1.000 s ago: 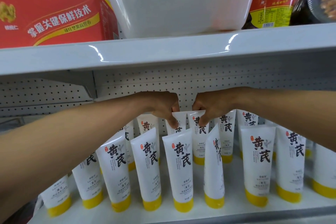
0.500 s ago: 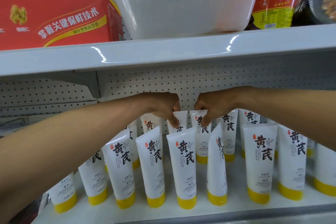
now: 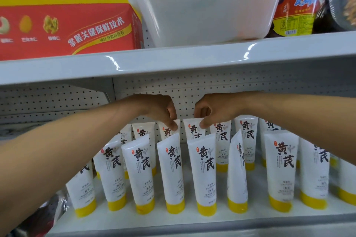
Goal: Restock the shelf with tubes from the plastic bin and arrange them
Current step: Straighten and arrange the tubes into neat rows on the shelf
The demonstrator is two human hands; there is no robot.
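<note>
On the lower shelf (image 3: 173,217) stand white tubes (image 3: 204,167) with yellow caps down, each marked 黄芪. Both hands reach to the back row: the left hand (image 3: 163,110) pinches the top of one tube (image 3: 169,130), the right hand (image 3: 208,110) pinches its neighbour (image 3: 192,129). Above sits the plastic bin (image 3: 208,5); I cannot tell what is inside. A red box (image 3: 67,29) stands beside it.

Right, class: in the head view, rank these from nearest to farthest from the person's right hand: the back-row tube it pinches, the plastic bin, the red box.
1. Back-row tube: at the right hand, its top pinched.
2. Plastic bin: upper shelf, above the hand.
3. Red box: upper shelf, far left.
</note>
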